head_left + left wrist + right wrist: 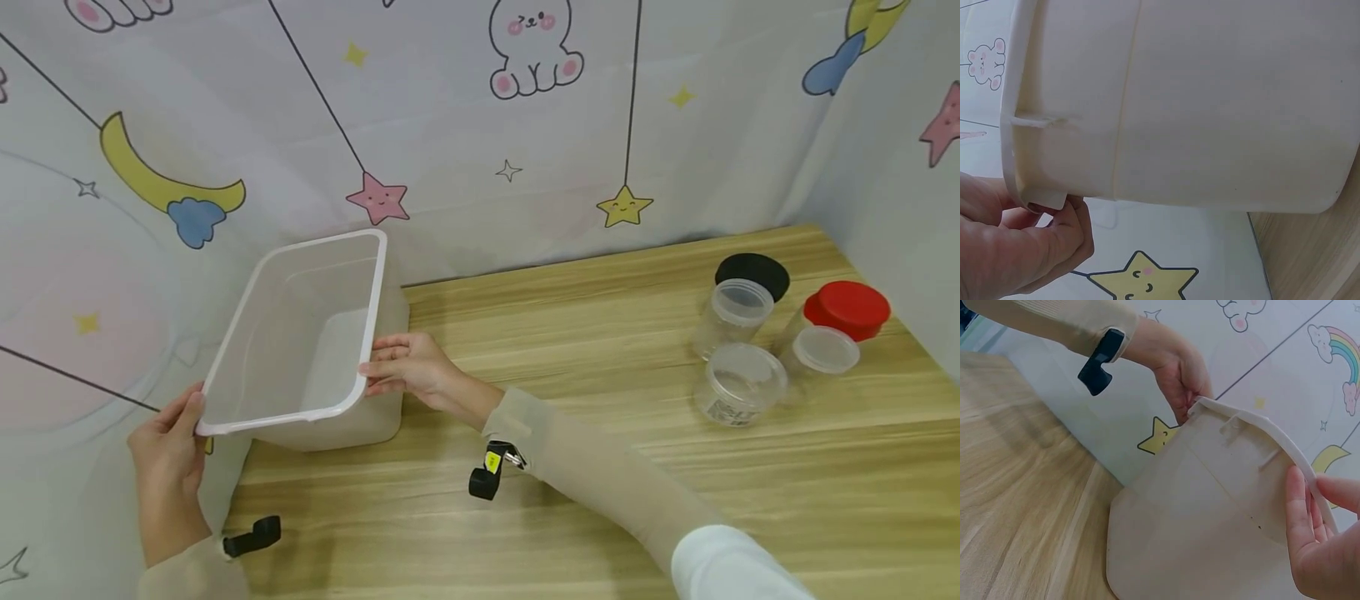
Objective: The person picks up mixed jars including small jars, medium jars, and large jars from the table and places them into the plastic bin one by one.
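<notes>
A white rectangular tub (330, 423) stands at the table's left side in the head view, its inside bare. The left hand (168, 446) pinches the rim at the near left corner, thumb on top. On the right side of the rim, the right hand (416, 371) grips with the thumb over the edge and fingers against the outer wall. In the left wrist view, curled fingers of the left hand (1029, 244) hold the corner of the tub (1210, 112). The right wrist view shows the right hand (1322, 531) and the left hand (1175, 372) both on the rim of the tub (1191, 519).
On the wooden table (570, 333), at the right, stand several clear jars, one with a red lid (855, 308), one beside a black lid (753, 273), and a short one (742, 383) in front. A patterned cloth (450, 125) hangs behind and along the left.
</notes>
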`<state>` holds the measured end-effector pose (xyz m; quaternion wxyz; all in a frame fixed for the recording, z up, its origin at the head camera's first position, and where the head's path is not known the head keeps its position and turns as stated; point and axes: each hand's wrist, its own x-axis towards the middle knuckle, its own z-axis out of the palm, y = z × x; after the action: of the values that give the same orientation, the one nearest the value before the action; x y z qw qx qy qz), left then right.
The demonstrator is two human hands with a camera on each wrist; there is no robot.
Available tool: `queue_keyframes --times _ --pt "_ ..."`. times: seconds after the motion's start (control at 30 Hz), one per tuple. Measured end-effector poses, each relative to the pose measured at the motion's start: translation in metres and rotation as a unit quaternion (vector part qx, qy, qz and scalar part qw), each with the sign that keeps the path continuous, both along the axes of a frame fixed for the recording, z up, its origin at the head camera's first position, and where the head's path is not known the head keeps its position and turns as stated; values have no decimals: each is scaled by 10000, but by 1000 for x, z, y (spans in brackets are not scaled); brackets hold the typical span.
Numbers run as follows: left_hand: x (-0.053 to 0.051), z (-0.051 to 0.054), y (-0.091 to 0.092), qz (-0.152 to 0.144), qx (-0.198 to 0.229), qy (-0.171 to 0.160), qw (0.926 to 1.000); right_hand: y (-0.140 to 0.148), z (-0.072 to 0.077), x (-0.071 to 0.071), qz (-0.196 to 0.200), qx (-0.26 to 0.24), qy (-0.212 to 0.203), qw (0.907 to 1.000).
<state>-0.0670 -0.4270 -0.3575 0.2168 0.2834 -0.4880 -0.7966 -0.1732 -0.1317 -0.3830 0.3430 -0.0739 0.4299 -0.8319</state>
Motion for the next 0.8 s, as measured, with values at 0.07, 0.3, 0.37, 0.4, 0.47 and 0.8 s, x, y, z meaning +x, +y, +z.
queue_keyframes --times 0.07,0.3,0.37,0.4,0.47,0.8 --pt "0 -1 0 20 16 -37 10000 1 0 0 20 9 8 10000" --pt "-2 -1 1 127 53 -63 9999 2 -2 -1 57 -29 2 10000" --pt "-2 -2 2 118 94 -28 9999 2 -2 -1 56 -25 11 10000" --pt "-1 -2 2 119 131 -4 9998 2 -3 -1 54 -25 7 10000" --pt "-1 -3 2 136 189 37 9997 3 -3 -1 53 -21 7 10000" --pt "-2 -3 4 162 224 162 9995 5 -1 0 85 0 9 10000"
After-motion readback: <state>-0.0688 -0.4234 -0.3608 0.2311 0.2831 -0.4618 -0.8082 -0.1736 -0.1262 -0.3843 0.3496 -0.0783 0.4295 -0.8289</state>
